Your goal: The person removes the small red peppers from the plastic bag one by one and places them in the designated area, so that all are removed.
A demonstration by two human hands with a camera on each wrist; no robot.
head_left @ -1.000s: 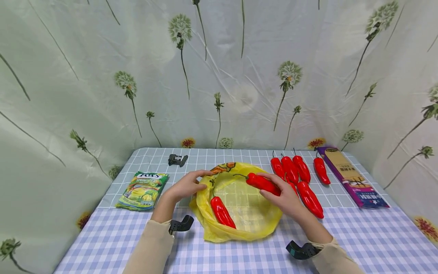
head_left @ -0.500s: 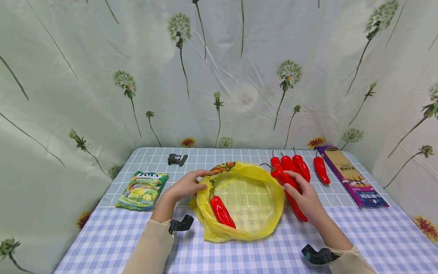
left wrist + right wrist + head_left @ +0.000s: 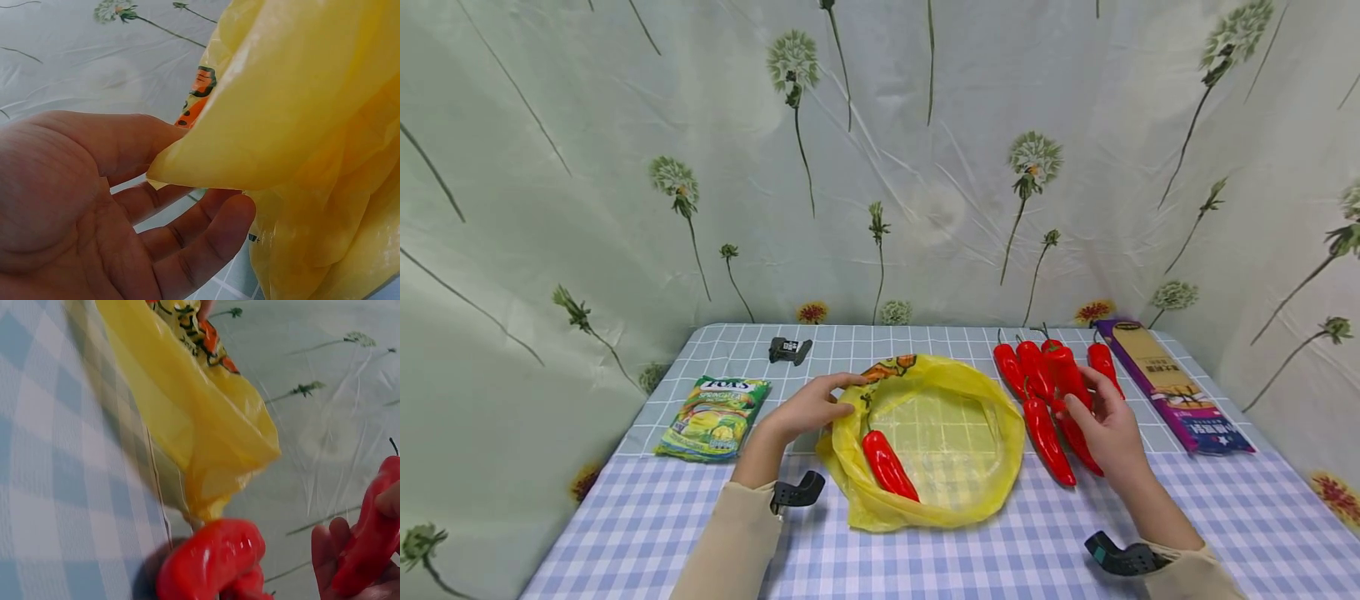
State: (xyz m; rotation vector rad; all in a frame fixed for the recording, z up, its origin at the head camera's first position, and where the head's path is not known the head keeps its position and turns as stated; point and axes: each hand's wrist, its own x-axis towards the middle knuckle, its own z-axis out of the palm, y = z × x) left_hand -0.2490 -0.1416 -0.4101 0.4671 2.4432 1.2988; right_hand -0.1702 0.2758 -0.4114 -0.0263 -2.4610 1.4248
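A yellow plastic bag (image 3: 932, 514) lies with its mouth spread wide in the middle of the table, and one red chili pepper (image 3: 889, 467) rests inside its left part. My left hand (image 3: 808, 408) pinches the bag's left rim between thumb and fingers, as the left wrist view shows up close. To the right of the bag, my right hand (image 3: 1108, 429) grips another red chili pepper (image 3: 375, 531), stem end pointing away from me. This pepper is over several red chili peppers (image 3: 1047, 442), partly hiding some of them.
A green snack packet (image 3: 715, 418) lies left of the bag, with a small black device (image 3: 789, 350) at the back. At the right is a purple and tan packet (image 3: 1172, 387), and a single pepper (image 3: 1102, 362) lies beside it. A flowered curtain (image 3: 880, 167) hangs behind the table.
My right hand has carried its pepper from above the bag's opening rightward over the pepper pile. My left hand and the bag have stayed in place.
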